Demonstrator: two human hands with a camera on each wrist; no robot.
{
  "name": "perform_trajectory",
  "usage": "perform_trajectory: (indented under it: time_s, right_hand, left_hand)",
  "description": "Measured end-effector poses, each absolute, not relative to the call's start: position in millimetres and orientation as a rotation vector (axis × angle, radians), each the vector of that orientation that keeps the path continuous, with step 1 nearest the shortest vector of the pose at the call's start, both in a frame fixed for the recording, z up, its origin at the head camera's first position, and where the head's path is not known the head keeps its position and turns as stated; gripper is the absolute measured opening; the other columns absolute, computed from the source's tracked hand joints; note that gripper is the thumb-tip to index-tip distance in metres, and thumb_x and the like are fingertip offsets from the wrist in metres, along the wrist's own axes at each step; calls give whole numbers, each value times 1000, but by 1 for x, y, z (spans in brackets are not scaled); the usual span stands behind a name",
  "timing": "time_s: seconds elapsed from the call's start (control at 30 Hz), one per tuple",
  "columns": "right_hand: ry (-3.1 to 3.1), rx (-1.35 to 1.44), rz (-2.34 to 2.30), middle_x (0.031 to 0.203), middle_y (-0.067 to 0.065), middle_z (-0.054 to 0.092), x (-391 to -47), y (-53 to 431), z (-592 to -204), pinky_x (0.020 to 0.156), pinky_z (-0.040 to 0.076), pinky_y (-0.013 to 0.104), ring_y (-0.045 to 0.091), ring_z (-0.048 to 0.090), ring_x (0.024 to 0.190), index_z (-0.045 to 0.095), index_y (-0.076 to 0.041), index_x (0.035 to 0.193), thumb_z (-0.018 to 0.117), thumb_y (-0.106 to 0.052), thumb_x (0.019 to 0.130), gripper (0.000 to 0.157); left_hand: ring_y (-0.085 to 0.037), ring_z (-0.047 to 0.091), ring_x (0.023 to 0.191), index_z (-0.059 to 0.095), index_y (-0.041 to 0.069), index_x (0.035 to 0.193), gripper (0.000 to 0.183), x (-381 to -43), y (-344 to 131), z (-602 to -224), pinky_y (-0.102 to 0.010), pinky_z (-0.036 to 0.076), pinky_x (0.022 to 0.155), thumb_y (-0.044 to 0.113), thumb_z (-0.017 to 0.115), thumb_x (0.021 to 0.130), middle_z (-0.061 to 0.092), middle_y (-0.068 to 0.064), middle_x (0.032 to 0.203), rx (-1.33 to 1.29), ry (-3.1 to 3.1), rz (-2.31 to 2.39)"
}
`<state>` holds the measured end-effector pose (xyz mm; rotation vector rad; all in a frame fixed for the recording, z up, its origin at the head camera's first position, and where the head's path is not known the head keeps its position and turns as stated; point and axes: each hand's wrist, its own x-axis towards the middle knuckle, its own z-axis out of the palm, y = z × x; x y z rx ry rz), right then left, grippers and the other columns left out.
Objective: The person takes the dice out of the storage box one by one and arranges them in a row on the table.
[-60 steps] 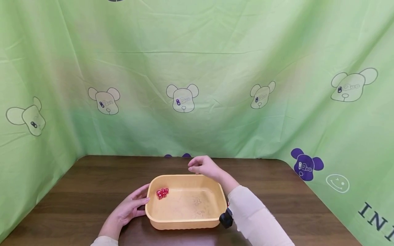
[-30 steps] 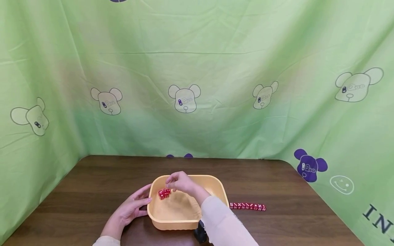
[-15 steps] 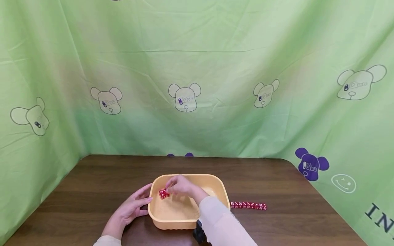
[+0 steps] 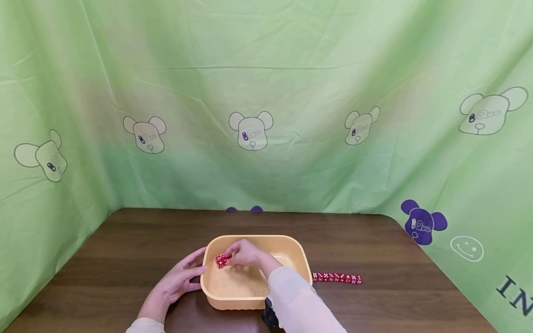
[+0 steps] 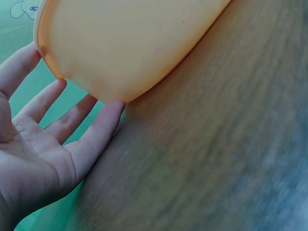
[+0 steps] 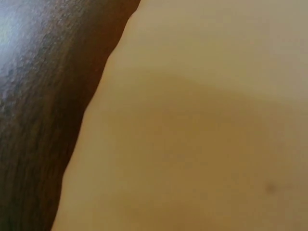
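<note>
A pale yellow plastic basin (image 4: 237,304) stands on the table. My left hand (image 4: 176,280) is at its left end, thumb at the rim; in the left wrist view, the spread, mostly straight fingers of my left hand (image 5: 53,139) touch the basin's wall (image 5: 130,43). My right hand (image 4: 246,254) reaches down inside the basin, thumb and index finger closing around a die at the right of a small cluster of red dice (image 4: 219,262) with white pips. The right wrist view holds only the basin's outer wall (image 6: 192,144) and some table, without the hand.
A straight row of several red dice (image 4: 337,278) lies on the dark wooden table (image 4: 399,296), extending right from the basin's right end. A black wrist camera (image 4: 269,317) sits under the right sleeve, by the basin's front wall. Green patterned cloth (image 4: 291,175) hangs around the table.
My right hand has come from above the basin's far rim left and down to the dice inside. The dice row, earlier mostly hidden by my arm, now shows. My left hand stays at the basin.
</note>
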<state>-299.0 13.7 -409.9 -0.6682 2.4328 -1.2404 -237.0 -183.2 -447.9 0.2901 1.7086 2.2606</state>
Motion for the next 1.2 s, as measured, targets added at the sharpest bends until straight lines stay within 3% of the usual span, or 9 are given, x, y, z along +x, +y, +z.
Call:
perform_trajectory:
  time_s: [0.83, 1.2]
  right_hand:
    - [2476, -685, -1164, 49, -1, 45, -294, 12, -411, 38, 29, 18, 9, 38, 43, 58, -1, 72, 63, 10, 67, 13]
    - [2486, -660, -1106, 51, -1, 45, -293, 11, -412, 39, 29, 19, 9, 38, 43, 57, 0, 69, 64, 10, 66, 12]
  left_hand:
    - [-27, 46, 104, 17, 4, 136, 60, -236, -183, -446, -44, 43, 76, 3, 49, 85, 19, -25, 135, 282, 1710, 2264]
    - [-27, 45, 105, 17, 4, 136, 61, -237, -183, -448, -44, 43, 76, 4, 50, 84, 17, -25, 136, 290, 1710, 2261]
